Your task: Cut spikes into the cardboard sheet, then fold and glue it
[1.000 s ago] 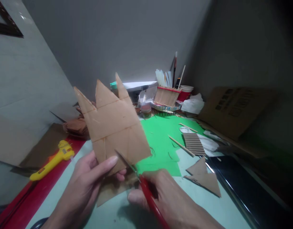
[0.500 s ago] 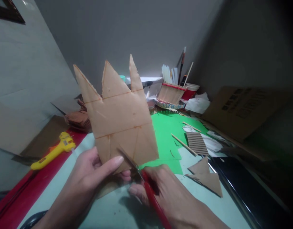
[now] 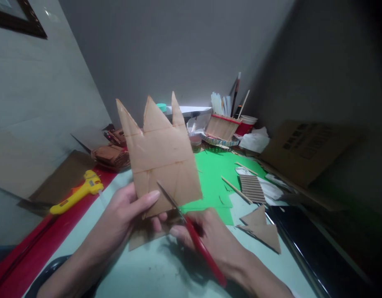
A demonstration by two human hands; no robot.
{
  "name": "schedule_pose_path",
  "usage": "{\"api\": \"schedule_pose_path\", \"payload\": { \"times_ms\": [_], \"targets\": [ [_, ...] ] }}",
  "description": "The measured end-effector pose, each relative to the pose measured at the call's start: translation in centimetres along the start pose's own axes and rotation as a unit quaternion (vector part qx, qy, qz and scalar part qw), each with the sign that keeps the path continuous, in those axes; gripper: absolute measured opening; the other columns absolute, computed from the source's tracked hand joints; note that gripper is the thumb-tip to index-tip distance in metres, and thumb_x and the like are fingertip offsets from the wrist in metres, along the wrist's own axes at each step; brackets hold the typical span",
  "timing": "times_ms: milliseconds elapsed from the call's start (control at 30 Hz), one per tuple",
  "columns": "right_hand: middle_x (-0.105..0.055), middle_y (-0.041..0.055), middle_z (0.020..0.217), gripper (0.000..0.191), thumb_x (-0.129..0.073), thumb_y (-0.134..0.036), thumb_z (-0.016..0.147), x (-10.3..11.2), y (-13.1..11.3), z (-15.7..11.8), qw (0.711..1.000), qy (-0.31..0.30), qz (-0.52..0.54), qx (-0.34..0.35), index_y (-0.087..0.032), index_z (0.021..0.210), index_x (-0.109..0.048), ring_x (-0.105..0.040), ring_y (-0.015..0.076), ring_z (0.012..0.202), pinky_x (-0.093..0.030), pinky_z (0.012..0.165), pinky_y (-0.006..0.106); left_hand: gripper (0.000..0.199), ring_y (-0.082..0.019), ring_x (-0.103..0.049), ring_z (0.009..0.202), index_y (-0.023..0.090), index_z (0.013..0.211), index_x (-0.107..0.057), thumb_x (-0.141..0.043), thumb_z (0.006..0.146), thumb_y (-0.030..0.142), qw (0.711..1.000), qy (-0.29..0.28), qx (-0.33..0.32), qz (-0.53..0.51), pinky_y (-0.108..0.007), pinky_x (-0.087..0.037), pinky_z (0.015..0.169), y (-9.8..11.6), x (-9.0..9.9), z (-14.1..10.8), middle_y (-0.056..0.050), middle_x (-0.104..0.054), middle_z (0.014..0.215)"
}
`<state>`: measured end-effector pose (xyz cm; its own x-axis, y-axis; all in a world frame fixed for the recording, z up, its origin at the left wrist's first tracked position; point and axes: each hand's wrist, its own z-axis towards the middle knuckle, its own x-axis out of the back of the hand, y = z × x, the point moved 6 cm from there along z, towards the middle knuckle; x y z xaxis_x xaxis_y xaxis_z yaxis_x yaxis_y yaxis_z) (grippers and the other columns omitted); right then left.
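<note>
My left hand pinches the lower left of a brown cardboard piece, thumb in front and fingers behind. Three pointed peaks run along its top edge, and brown lines are drawn across it. Red-handled scissors are in my right hand, fingers wrapped round the handle. One scissor blade lies over the front of the cardboard near its lower edge; the other blade is hidden, seemingly behind it. Below my left hand, another flat cardboard piece shows on the table.
A yellow glue gun lies at left on a red strip. Triangular cardboard offcuts, corrugated cardboard and wooden sticks are at right, near a dark flat object. Behind stand a stick holder and a green sheet.
The cardboard, both hands and the scissors appear a little lower and farther from me. The camera view has shifted slightly. Both hands keep their hold.
</note>
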<state>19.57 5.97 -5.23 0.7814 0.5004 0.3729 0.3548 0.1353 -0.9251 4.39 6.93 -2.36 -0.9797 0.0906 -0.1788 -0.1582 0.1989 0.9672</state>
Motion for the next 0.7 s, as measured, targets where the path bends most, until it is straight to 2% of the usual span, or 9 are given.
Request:
{"api": "schedule_pose_path", "payload": {
  "times_ms": [100, 200, 333, 433, 567, 700],
  "targets": [
    [-0.040, -0.0053, 0.058, 0.045, -0.064, -0.054, 0.087, 0.5, 0.0, -0.5, 0.999, 0.000, -0.018, -0.026, -0.016, 0.065, -0.053, -0.029, 0.0092, 0.056, -0.021, 0.047, 0.022, 0.017, -0.012, -0.059, 0.045, 0.015, 0.079, -0.068, -0.072, 0.081, 0.032, 0.999, 0.005, -0.003, 0.033, -0.019, -0.044, 0.041, 0.0, 0.3, 0.1, -0.005, -0.071, 0.062],
    [-0.045, -0.0047, 0.061, 0.039, -0.064, -0.052, 0.088, 0.8, -0.5, -1.1, 1.000, 0.008, -0.012, -0.023, -0.018, 0.070, -0.056, -0.032, 0.0096, 0.056, -0.023, 0.047, 0.022, 0.020, -0.011, -0.056, 0.040, 0.016, 0.077, -0.068, -0.070, 0.082, 0.035, 0.998, 0.010, 0.002, 0.061, -0.019, -0.040, 0.040, -0.3, 0.3, -0.1, -0.005, -0.071, 0.060],
    [-0.055, -0.0045, 0.067, 0.026, -0.066, -0.045, 0.088, 0.7, -1.3, -1.3, 1.000, -0.004, 0.015, -0.010, -0.021, 0.078, -0.062, -0.038, 0.0098, 0.057, -0.026, 0.049, 0.021, 0.023, -0.013, -0.057, 0.042, 0.019, 0.073, -0.068, -0.070, 0.081, 0.041, 0.994, 0.033, -0.010, 0.100, -0.022, -0.042, 0.043, -0.2, 0.4, -0.7, -0.004, -0.071, 0.058],
    [-0.066, -0.0031, 0.079, 0.012, -0.069, -0.035, 0.087, 0.7, -1.9, -1.3, 0.999, -0.013, 0.035, 0.000, -0.023, 0.089, -0.068, -0.051, 0.0118, 0.065, -0.034, 0.055, 0.020, 0.025, -0.016, -0.061, 0.047, 0.021, 0.069, -0.069, -0.070, 0.081, 0.044, 0.991, 0.028, -0.023, 0.130, -0.024, -0.044, 0.045, 0.2, 0.3, -0.9, -0.003, -0.070, 0.055],
    [-0.073, 0.0024, 0.095, 0.019, -0.069, -0.027, 0.086, 0.6, -2.3, -1.4, 0.998, -0.019, 0.066, 0.007, -0.024, 0.104, -0.072, -0.065, 0.0196, 0.084, -0.045, 0.070, 0.023, 0.021, -0.019, -0.064, 0.050, 0.024, 0.068, -0.071, -0.071, 0.081, 0.041, 0.989, 0.008, -0.041, 0.142, -0.026, -0.047, 0.047, 0.7, -0.1, -0.7, -0.003, -0.071, 0.056],
    [-0.074, 0.0021, 0.096, 0.021, -0.068, -0.022, 0.084, 0.7, -2.5, -1.5, 0.999, -0.010, 0.044, -0.005, -0.025, 0.104, -0.072, -0.067, 0.0207, 0.082, -0.046, 0.069, 0.025, 0.028, -0.019, -0.064, 0.050, 0.023, 0.060, -0.070, -0.069, 0.082, 0.041, 0.986, -0.021, -0.047, 0.159, -0.027, -0.049, 0.049, 0.8, -0.3, -0.7, -0.004, -0.070, 0.057]
  ]
}}
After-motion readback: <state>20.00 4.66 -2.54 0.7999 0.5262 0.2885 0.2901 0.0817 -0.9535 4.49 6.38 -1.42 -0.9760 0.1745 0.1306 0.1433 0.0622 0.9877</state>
